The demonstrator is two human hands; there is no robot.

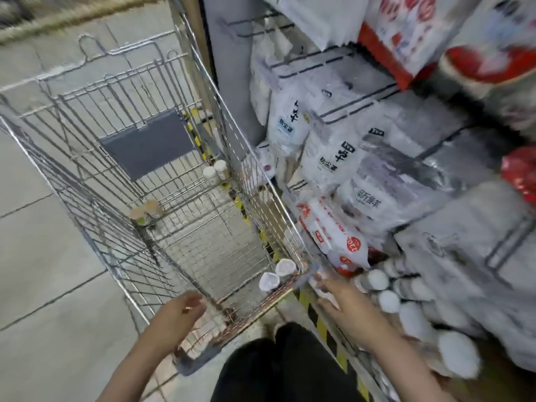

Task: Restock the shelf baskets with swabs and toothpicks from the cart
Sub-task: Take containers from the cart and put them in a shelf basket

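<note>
- Because the head view is smeared with motion blur, the shelf on the right reads only as white packets, red packaging and dark wire rails; labels are mostly illegible.
- Left hand sits at the near rim of the wire cart, fingers loosely curled; whether it grips the rim or just touches it, I cannot tell.
- Right hand reaches toward the shelf's lower basket, fingers pinched on a small pale packet, too blurred to identify.
- White round-lidded tubs crowd the basket just beside that hand.
- In the cart: two white tubs at the near right corner, two small jars farther along the right side, one tan item by the left side.
</note>
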